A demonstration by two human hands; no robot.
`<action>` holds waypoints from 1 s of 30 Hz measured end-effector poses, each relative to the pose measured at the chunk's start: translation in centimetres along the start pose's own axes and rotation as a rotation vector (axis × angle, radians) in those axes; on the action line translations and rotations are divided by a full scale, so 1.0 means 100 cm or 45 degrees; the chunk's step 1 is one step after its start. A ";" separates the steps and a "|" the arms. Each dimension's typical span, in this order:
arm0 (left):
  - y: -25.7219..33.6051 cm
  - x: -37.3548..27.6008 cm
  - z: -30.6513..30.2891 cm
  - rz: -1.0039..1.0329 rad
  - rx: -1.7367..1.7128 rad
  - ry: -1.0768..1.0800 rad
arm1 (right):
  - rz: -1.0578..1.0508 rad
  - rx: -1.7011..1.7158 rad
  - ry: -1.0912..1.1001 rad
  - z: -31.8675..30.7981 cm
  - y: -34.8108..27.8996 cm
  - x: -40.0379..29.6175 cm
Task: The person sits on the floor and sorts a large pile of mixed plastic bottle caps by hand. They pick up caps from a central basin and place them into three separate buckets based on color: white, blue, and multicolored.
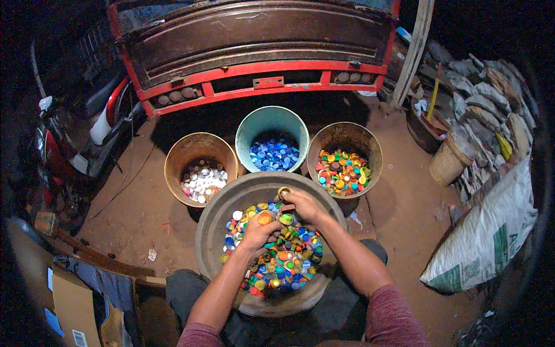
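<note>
A wide grey basin (217,204) full of mixed-colour plastic bottle caps (282,256) stands between the person's knees. Over its left half, my left hand (258,234) grips an orange bottle cap (264,218). My right hand (303,208), over the upper right of the caps, holds a yellowish cap (284,192) at its fingertips; a green cap (285,219) shows between the two hands. Beyond the basin stand three buckets: a tan bucket (173,173) with mostly white caps, a pale green bucket (247,126) with blue caps, and a brown-rimmed bucket (368,143) with mixed bright caps.
Behind the buckets is the red-framed tailgate of a vehicle (260,39). A motorcycle (56,152) stands at the left, above a cardboard piece (73,303). At the right are a white woven sack (485,234), a tipped tan bucket (448,162) and a pile of sacks (490,99).
</note>
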State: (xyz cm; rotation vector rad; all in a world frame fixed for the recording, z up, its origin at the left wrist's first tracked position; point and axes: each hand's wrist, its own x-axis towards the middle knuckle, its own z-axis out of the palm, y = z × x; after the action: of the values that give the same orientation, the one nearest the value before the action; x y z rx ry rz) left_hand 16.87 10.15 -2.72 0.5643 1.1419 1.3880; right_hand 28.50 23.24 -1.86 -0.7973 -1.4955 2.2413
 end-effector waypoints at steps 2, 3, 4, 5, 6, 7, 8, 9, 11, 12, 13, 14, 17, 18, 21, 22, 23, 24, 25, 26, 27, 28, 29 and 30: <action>0.003 -0.002 0.001 0.013 0.000 0.001 | -0.028 0.053 0.040 0.008 -0.006 -0.005; 0.004 -0.003 0.002 0.020 0.000 0.000 | -0.043 0.080 0.060 0.011 -0.008 -0.008; 0.003 -0.002 0.002 0.020 -0.015 -0.004 | -0.068 0.050 0.048 0.010 -0.008 -0.007; 0.003 -0.002 0.002 0.019 -0.030 -0.008 | -0.093 0.019 0.036 0.009 -0.006 -0.006; 0.002 -0.001 0.001 0.019 -0.046 -0.010 | -0.117 -0.011 0.023 0.009 -0.005 -0.006; 0.000 -0.001 0.000 0.013 -0.054 -0.009 | -0.155 -0.041 0.030 0.010 -0.005 -0.005; -0.001 0.000 -0.001 0.007 -0.062 -0.007 | -0.193 -0.072 0.037 0.011 -0.004 -0.005; -0.002 0.001 -0.001 0.000 -0.072 -0.007 | -0.230 -0.103 0.046 0.013 -0.003 -0.005; -0.001 0.000 0.001 -0.010 -0.089 -0.005 | -0.299 -0.139 0.069 0.015 0.000 -0.003; 0.000 0.000 0.002 -0.015 -0.099 -0.002 | -0.333 -0.157 0.080 0.016 0.002 -0.002; 0.001 -0.001 0.003 -0.026 -0.111 0.004 | -0.331 -0.202 0.052 0.015 0.003 -0.002; 0.001 -0.001 0.004 -0.037 -0.124 0.009 | -0.330 -0.248 0.024 0.013 0.004 -0.002; -0.001 0.000 0.000 -0.070 -0.257 -0.016 | -0.304 -0.364 -0.011 0.014 0.002 -0.006; -0.002 0.001 -0.001 -0.082 -0.317 -0.035 | -0.293 -0.401 -0.011 0.015 0.001 -0.007; 0.002 0.000 0.001 -0.054 -0.286 -0.081 | -0.362 -0.360 -0.040 0.011 0.005 -0.003; 0.002 0.000 0.000 -0.041 -0.285 -0.087 | -0.402 -0.355 -0.049 0.010 0.004 -0.003; 0.001 0.000 0.000 -0.029 -0.284 -0.095 | -0.441 -0.350 -0.058 0.009 0.003 -0.002; 0.001 0.000 0.000 -0.017 -0.283 -0.100 | -0.480 -0.344 -0.068 0.008 0.002 -0.001; 0.001 0.000 -0.001 -0.018 -0.284 -0.104 | -0.432 -0.312 -0.104 0.007 0.001 -0.003; 0.000 0.001 -0.001 -0.018 -0.284 -0.108 | -0.385 -0.280 -0.138 0.006 -0.001 -0.006; 0.001 0.001 -0.002 -0.017 -0.284 -0.112 | -0.337 -0.249 -0.174 0.006 -0.003 -0.009; 0.000 0.001 -0.002 -0.019 -0.307 -0.115 | -0.433 -0.413 -0.184 0.007 -0.006 -0.012; 0.000 0.001 -0.002 -0.020 -0.331 -0.118 | -0.527 -0.577 -0.193 0.008 -0.009 -0.015; 0.000 0.000 -0.003 -0.020 -0.354 -0.119 | -0.623 -0.741 -0.204 0.010 -0.011 -0.018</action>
State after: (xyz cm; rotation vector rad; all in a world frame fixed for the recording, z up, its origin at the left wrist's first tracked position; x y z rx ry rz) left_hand 16.58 10.08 -2.86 0.4147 0.8584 1.4614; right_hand 29.29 21.96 -0.07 -0.3295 -2.1813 1.5535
